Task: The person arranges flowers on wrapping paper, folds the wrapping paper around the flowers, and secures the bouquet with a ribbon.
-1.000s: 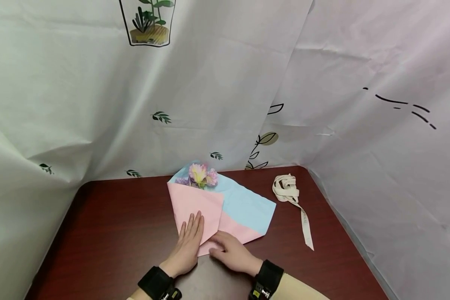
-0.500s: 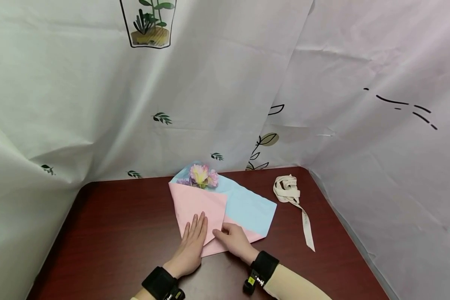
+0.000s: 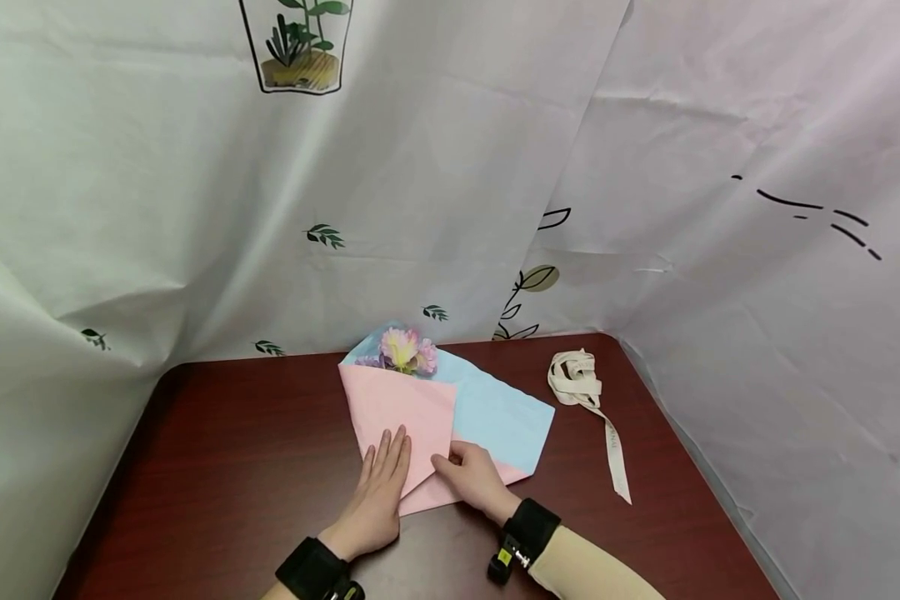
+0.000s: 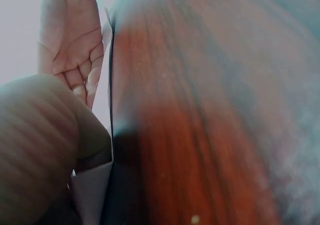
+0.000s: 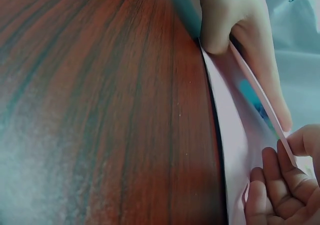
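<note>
A sheet of wrapping paper (image 3: 405,404), pink outside and light blue inside, lies with its left side folded over a bunch of flowers (image 3: 403,348). Pink, yellow and purple blossoms show above the fold; any stems are hidden. My left hand (image 3: 375,493) rests flat on the pink flap with its fingers straight. At the flap's right edge, my right hand (image 3: 476,479) pinches the paper between thumb and fingers. The right wrist view shows this pinch (image 5: 287,175) up close, with the flap lifted off the layer beneath. The paper's right side lies unfolded.
A loosely coiled cream ribbon (image 3: 573,379) lies at the back right of the dark red-brown table (image 3: 247,450), its tail pointing toward the front. A pale printed cloth (image 3: 420,167) hangs behind the table and along its right side.
My right hand has moved right and slightly up from the paper's lower tip to the flap's edge, which it now pinches. The flap reaches a little farther right. My left hand stays on it.
</note>
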{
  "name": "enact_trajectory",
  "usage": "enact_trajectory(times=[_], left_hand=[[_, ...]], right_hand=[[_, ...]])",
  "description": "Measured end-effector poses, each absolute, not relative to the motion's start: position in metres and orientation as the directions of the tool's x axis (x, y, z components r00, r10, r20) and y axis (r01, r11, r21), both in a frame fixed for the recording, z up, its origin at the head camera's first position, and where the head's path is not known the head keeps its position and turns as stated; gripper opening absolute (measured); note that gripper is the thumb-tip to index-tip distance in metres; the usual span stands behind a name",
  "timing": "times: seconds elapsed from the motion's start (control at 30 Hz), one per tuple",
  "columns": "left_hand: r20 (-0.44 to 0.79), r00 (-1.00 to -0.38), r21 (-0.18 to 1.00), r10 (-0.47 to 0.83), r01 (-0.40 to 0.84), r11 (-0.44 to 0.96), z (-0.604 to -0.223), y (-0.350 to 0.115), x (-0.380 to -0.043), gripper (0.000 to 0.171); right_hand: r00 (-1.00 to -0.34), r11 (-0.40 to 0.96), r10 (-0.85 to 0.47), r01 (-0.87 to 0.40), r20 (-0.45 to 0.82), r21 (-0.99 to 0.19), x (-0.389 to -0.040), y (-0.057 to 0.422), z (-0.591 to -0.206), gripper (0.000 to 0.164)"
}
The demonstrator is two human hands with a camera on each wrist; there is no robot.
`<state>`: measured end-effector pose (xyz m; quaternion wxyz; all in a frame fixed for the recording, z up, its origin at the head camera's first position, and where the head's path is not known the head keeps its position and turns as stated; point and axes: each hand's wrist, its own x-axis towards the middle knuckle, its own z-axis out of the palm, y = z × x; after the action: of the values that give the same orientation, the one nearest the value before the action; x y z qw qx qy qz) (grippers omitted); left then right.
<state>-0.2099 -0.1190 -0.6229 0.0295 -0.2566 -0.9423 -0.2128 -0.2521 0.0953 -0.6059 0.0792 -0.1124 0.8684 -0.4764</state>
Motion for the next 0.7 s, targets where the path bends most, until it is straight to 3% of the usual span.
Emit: enact_trajectory(times=[0.37, 0.57, 0.7], left_hand=[[0.219, -0.855, 0.391, 0.470, 0.518, 0.760, -0.623, -0.126, -0.213, 0.102], [0.128, -0.872, 0.381, 0.473, 0.483, 0.788, -0.615, -0.135, -0.218, 0.107], [0.065, -0.876, 0.442, 0.479, 0.455, 0.773, -0.612, -0.142, -0.222, 0.101]], right_hand=[[-0.968, 0.550, -0.251, -0.152, 0.011, -0.822, -0.256, 0.097, -0.607, 0.013], [-0.972, 0.603, -0.233, -0.141, -0.005, -0.786, -0.259, 0.097, -0.609, 0.018], [-0.970, 0.626, -0.245, -0.155, -0.004, -0.764, -0.262, 0.098, -0.609, 0.023]])
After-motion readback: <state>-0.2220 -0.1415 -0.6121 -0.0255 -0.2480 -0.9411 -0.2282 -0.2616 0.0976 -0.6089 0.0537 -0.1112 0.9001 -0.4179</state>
